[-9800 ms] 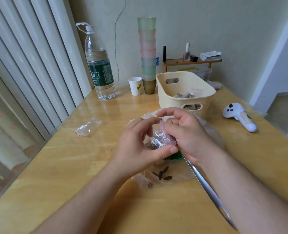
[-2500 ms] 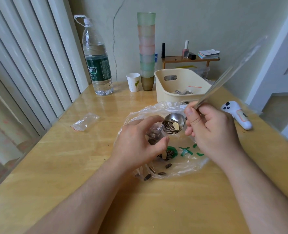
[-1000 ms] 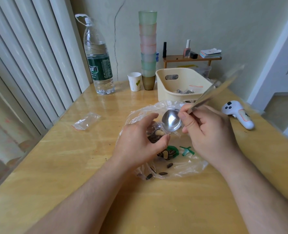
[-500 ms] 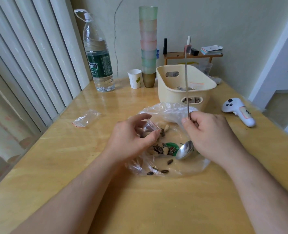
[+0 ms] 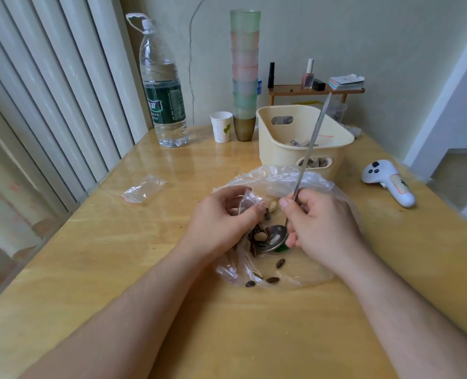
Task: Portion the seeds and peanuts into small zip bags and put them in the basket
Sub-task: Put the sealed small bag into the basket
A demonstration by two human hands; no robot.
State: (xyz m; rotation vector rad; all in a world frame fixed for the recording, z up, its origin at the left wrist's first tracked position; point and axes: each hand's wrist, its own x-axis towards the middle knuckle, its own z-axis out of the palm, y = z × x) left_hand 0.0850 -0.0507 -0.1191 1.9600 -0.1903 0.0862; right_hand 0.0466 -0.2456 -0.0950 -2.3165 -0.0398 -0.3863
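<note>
My left hand (image 5: 221, 222) pinches a small clear zip bag (image 5: 247, 202) over a large clear plastic bag (image 5: 276, 181) spread on the table. Seeds and peanuts (image 5: 258, 237) lie piled on that plastic, with a few loose seeds (image 5: 280, 263) nearer me. My right hand (image 5: 319, 222) grips a long metal spoon (image 5: 274, 240); its bowl is down among the seeds and its handle points up and away. A cream basket (image 5: 281, 151) stands behind, holding some filled bags.
An empty small zip bag (image 5: 142, 188) lies left on the wooden table (image 5: 117, 255). A large water bottle (image 5: 164, 88), a paper cup (image 5: 222, 126) and a tall cup stack (image 5: 244, 72) stand at the back. A white controller (image 5: 390, 181) lies at the right.
My right hand tipped a spoonful into the small bag, then swung the spoon down into the seed pile, where its bowl now sits further left. My left hand kept hold of the bag.
</note>
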